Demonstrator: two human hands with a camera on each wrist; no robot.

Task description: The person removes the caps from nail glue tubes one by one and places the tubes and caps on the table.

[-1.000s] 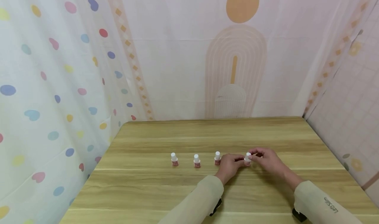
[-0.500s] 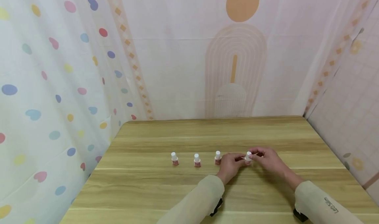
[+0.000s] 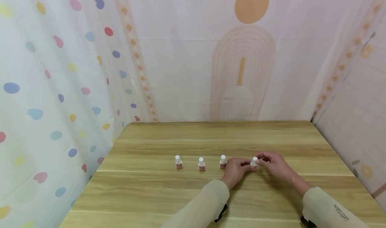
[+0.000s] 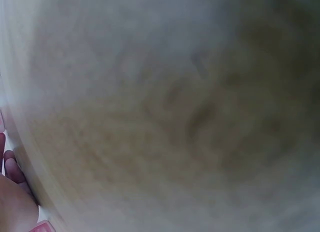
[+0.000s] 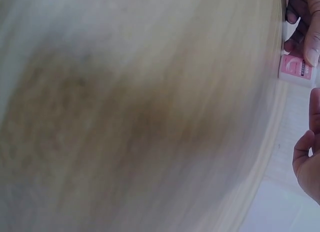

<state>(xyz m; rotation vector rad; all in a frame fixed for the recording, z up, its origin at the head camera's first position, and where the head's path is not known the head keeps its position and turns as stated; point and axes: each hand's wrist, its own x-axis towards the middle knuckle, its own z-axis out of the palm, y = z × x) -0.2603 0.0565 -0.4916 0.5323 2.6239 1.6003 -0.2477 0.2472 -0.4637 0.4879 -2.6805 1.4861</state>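
Note:
A small white-capped bottle [image 3: 254, 163] with a pink label stands on the wooden table, right of the middle. My left hand [image 3: 236, 170] pinches its body from the left between thumb and fingers. From the other side, the thumb and fingertips of my right hand [image 3: 275, 165] pinch at the white cap. In the right wrist view the bottle's pink label [image 5: 296, 67] shows beside the left hand [image 5: 311, 34], with part of the right hand [image 5: 307, 164] below. Only part of the left hand [image 4: 16, 202] shows at the edge of the left wrist view.
Three similar bottles stand upright in a row to the left: a far-left bottle [image 3: 179, 162], a middle bottle [image 3: 201, 164] and a third bottle [image 3: 222, 162] close beside the left hand. Patterned curtains [image 3: 181, 70] hang behind the wooden table [image 3: 144, 194] and along its sides.
The head view has shifted slightly. Both hands keep their place at the same bottle, and the three other bottles stand where they were.

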